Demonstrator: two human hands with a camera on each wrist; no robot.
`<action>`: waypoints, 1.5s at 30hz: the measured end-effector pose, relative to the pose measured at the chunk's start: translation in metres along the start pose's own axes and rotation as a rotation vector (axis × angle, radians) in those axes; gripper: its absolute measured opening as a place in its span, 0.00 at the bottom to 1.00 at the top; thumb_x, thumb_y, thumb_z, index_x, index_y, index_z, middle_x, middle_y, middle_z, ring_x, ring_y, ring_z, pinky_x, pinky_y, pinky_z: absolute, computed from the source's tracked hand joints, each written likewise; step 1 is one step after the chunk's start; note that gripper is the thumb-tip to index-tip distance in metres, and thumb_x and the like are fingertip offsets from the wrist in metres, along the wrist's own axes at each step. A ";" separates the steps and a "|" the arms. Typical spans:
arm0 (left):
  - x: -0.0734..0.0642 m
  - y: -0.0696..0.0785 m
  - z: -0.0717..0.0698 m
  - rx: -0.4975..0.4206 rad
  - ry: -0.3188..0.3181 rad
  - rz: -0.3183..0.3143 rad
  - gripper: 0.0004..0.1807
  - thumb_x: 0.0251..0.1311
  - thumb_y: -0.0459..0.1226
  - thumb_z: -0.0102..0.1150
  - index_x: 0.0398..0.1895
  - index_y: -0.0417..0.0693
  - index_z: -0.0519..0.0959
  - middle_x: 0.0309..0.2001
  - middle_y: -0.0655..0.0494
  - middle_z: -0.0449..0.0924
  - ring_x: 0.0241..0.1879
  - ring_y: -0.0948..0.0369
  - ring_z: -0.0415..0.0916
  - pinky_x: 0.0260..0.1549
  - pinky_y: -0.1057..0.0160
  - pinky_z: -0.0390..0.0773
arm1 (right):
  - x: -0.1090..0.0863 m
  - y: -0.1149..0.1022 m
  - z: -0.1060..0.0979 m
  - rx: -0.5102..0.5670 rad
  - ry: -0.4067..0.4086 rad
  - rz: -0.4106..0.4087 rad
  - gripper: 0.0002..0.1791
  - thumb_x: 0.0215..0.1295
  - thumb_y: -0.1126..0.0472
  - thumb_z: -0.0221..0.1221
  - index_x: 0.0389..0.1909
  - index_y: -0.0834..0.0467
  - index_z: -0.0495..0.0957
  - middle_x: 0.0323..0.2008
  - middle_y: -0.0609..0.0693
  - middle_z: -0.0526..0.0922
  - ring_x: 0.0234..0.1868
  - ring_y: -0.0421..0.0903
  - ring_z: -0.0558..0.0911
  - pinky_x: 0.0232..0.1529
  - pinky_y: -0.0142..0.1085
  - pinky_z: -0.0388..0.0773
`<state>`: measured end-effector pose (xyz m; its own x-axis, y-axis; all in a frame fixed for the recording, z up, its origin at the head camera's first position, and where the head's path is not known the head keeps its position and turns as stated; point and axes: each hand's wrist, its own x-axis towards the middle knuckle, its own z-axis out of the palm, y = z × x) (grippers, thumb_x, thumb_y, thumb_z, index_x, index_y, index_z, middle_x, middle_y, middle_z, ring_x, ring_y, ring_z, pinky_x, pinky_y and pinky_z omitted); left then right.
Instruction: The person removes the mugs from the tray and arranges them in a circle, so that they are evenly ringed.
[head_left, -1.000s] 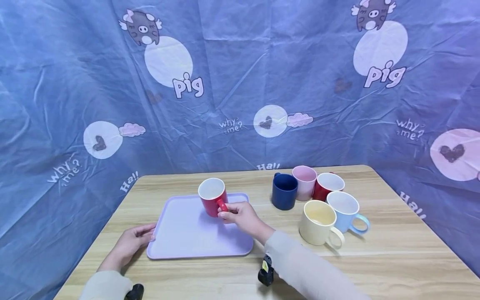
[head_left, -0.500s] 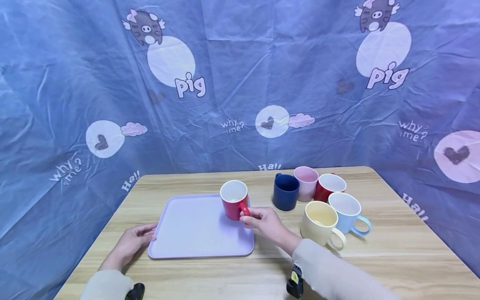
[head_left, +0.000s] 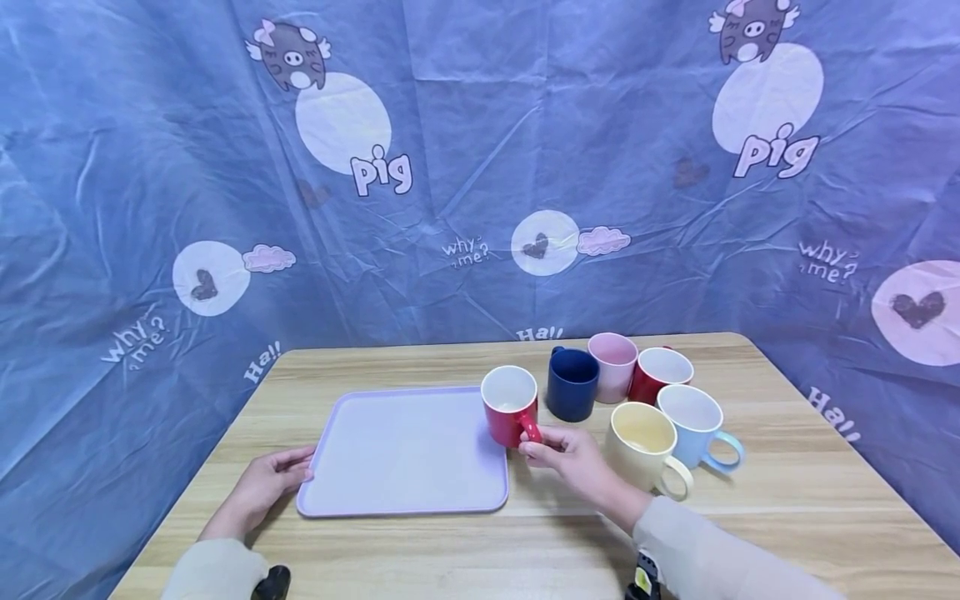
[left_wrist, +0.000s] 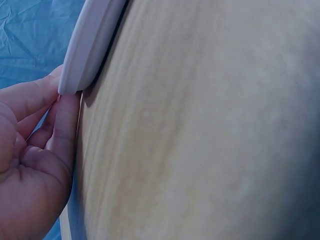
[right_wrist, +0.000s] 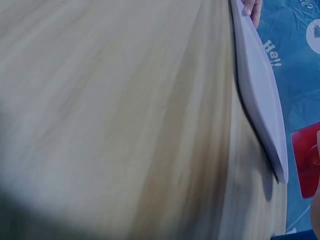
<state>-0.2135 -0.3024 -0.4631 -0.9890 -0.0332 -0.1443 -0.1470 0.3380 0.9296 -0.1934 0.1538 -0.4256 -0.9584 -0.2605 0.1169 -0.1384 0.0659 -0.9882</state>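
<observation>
A red mug (head_left: pixel 504 421) with a white inside hangs raised at the right edge of the lilac tray (head_left: pixel 397 458). My right hand (head_left: pixel 577 467) pinches its handle between thumb and fingers. In the right wrist view the red mug (right_wrist: pixel 306 160) shows apart from the tray (right_wrist: pixel 260 90), partly cut off by the frame. At the tray's left rim, my left hand (head_left: pixel 262 492) holds the edge with thumb and fingers. The left wrist view shows those fingers (left_wrist: pixel 65 120) on the rim of the tray (left_wrist: pixel 90 50).
A group of mugs stands on the right of the wooden table (head_left: pixel 420 558): navy (head_left: pixel 572 387), pink (head_left: pixel 613 371), red (head_left: pixel 654 379), light blue (head_left: pixel 693 429) and cream (head_left: pixel 637 454). A blue printed curtain (head_left: pixel 480 167) hangs behind.
My right hand has carried the red mug to the right, from above the tray to its right edge. The left hand stays at the tray's left rim.
</observation>
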 end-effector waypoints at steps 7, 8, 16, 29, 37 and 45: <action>-0.001 0.000 0.001 -0.015 -0.009 -0.002 0.27 0.59 0.25 0.58 0.60 0.21 0.65 0.52 0.33 0.76 0.44 0.64 0.78 0.43 0.67 0.80 | -0.015 0.005 -0.013 -0.016 0.050 0.018 0.17 0.60 0.66 0.63 0.46 0.74 0.79 0.39 0.61 0.84 0.38 0.48 0.82 0.43 0.37 0.82; -0.001 0.001 0.001 -0.013 -0.009 -0.003 0.27 0.59 0.25 0.58 0.60 0.21 0.64 0.52 0.33 0.76 0.44 0.63 0.78 0.43 0.67 0.80 | -0.017 0.006 -0.014 -0.019 0.057 0.019 0.17 0.60 0.66 0.63 0.46 0.74 0.79 0.38 0.60 0.84 0.37 0.46 0.82 0.43 0.37 0.82; 0.000 0.002 -0.001 0.004 -0.013 0.000 0.27 0.59 0.26 0.58 0.60 0.21 0.64 0.53 0.32 0.75 0.47 0.59 0.77 0.44 0.66 0.80 | -0.031 0.013 -0.022 -0.111 0.124 0.008 0.15 0.61 0.64 0.63 0.45 0.70 0.81 0.33 0.61 0.84 0.33 0.41 0.78 0.36 0.29 0.79; -0.002 0.001 -0.001 -0.018 -0.019 0.001 0.27 0.59 0.25 0.57 0.60 0.20 0.64 0.53 0.31 0.75 0.44 0.64 0.77 0.44 0.67 0.79 | -0.042 0.023 -0.022 0.013 0.248 0.052 0.15 0.62 0.70 0.60 0.48 0.75 0.78 0.41 0.64 0.82 0.38 0.45 0.82 0.42 0.33 0.82; -0.001 0.001 -0.001 -0.016 -0.022 0.007 0.26 0.59 0.25 0.57 0.60 0.20 0.64 0.53 0.32 0.75 0.43 0.66 0.77 0.44 0.68 0.79 | -0.044 0.027 -0.021 0.019 0.339 0.045 0.13 0.60 0.73 0.59 0.45 0.75 0.79 0.40 0.65 0.83 0.36 0.45 0.83 0.40 0.35 0.82; -0.002 0.002 0.000 -0.015 -0.013 0.004 0.26 0.59 0.24 0.57 0.60 0.20 0.64 0.52 0.32 0.75 0.43 0.66 0.77 0.43 0.67 0.80 | -0.045 0.030 -0.021 0.039 0.399 0.047 0.14 0.60 0.74 0.60 0.47 0.76 0.78 0.41 0.65 0.82 0.35 0.39 0.82 0.39 0.34 0.82</action>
<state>-0.2116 -0.3016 -0.4614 -0.9892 -0.0195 -0.1451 -0.1436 0.3239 0.9351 -0.1593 0.1877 -0.4587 -0.9862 0.1367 0.0936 -0.0903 0.0299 -0.9955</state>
